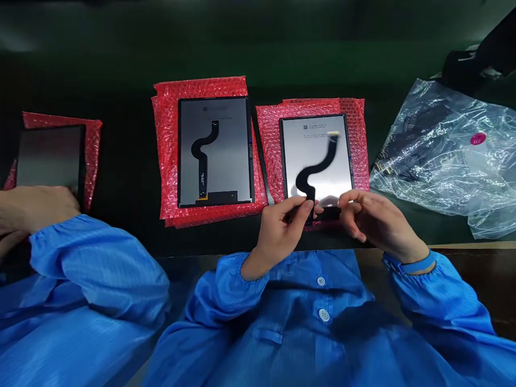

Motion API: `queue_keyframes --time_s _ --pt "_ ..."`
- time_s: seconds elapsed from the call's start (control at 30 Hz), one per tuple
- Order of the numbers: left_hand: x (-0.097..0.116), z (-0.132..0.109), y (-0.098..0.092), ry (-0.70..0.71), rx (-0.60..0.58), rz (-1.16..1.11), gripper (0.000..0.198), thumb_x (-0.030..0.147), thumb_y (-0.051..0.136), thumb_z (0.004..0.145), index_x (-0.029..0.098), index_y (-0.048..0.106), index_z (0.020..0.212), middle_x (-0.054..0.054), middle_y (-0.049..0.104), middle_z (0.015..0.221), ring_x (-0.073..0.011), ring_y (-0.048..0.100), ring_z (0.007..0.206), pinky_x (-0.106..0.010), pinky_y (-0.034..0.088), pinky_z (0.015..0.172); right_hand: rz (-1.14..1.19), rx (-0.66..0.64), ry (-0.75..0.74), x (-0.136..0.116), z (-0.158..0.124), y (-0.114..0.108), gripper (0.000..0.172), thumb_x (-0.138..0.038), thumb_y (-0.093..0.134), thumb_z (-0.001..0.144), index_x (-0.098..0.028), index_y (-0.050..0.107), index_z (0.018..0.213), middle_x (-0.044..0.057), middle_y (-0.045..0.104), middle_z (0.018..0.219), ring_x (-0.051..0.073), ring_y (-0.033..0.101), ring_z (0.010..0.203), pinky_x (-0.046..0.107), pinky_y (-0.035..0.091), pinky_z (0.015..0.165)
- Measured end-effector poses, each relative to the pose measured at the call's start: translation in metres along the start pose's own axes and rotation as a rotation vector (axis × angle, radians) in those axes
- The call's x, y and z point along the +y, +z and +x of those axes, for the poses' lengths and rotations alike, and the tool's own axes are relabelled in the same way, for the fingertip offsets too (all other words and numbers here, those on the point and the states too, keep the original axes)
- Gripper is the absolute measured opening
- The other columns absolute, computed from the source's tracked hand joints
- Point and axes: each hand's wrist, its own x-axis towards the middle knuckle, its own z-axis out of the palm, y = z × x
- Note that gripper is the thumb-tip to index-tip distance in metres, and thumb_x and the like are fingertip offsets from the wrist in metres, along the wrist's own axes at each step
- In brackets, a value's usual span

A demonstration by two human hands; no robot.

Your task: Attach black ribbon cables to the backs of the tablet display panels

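Clamps left hand (282, 231) and right hand (377, 220) grips on the 6 o'clock edge of the thin grey rectangular display panel (336, 177) lying on red bubble wrap (268, 140); likely light, stiff, brittle, edges only, never black flex ribbon (322, 164).

nothing legible. right panel (318, 156) has a small code square plus two print lines by its top edge, too blurred. pink sticker (478, 139) on the bag (435, 161) right of that panel: mark unreadable.
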Motion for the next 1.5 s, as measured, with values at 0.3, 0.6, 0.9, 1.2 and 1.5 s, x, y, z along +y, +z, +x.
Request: queue_keyframes --time_s 0.3,0.6,0.9,1.2,1.5 --pt "-0.001 0.012 0.0 -0.382 -0.036 -0.229 0.034 0.048 0.068 0.097 0.017 0.08 0.09 -0.004 0.075 0.079 -0.0115 0.059 0.058 -0.025 0.048 0.054 -0.24 0.117 0.046 0.007 0.014 0.006 0.028 -0.041 0.081 0.093 -0.015 0.077 0.104 0.002 0.067 0.073 0.009 0.056 0.05 0.019 0.045 0.042" --pt "0.004 0.014 0.001 -0.17 -0.002 -0.15 0.028 0.032 0.066 0.099 0.019 0.075 0.076 -0.001 0.063 0.076 -0.012 0.057 0.074 -0.025 0.046 0.066 -0.419 0.011 0.22 -0.009 0.028 0.018 0.033 -0.041 0.09 0.079 -0.016 0.073 0.092 0.0 0.065 0.065 0.014 0.061 0.054 0.019 0.049 0.044" --pt "-0.006 0.009 -0.002 -0.057 0.013 0.051 0.027 0.033 0.062 0.103 0.017 0.076 0.085 -0.001 0.063 0.076 -0.0121 0.057 0.068 -0.026 0.047 0.062 -0.654 -0.109 0.179 -0.023 0.045 0.021 0.013 -0.025 0.069 0.082 -0.018 0.064 0.073 -0.001 0.062 0.06 0.012 0.057 0.055 0.022 0.044 0.052" --pt "-0.025 -0.027 -0.004 0.355 0.071 0.6 0.024 0.018 0.063 0.1 0.015 0.072 0.121 -0.011 0.071 0.109 -0.0195 0.067 0.094 -0.033 0.061 0.081 -0.747 0.006 0.251 -0.04 0.055 0.009 0.014 -0.029 0.076 0.083 -0.021 0.065 0.078 0.004 0.073 0.067 0.02 0.069 0.059 0.03 0.056 0.056" --pt "-0.025 -0.038 0.002 0.363 0.032 0.741 0.026 0.015 0.068 0.096 0.019 0.074 0.121 -0.014 0.069 0.122 -0.0236 0.063 0.101 -0.037 0.06 0.086 -0.769 -0.064 0.255 -0.036 0.06 0.009 0.029 -0.04 0.086 0.082 -0.023 0.066 0.071 0.004 0.07 0.063 0.023 0.068 0.055 0.033 0.051 0.049"
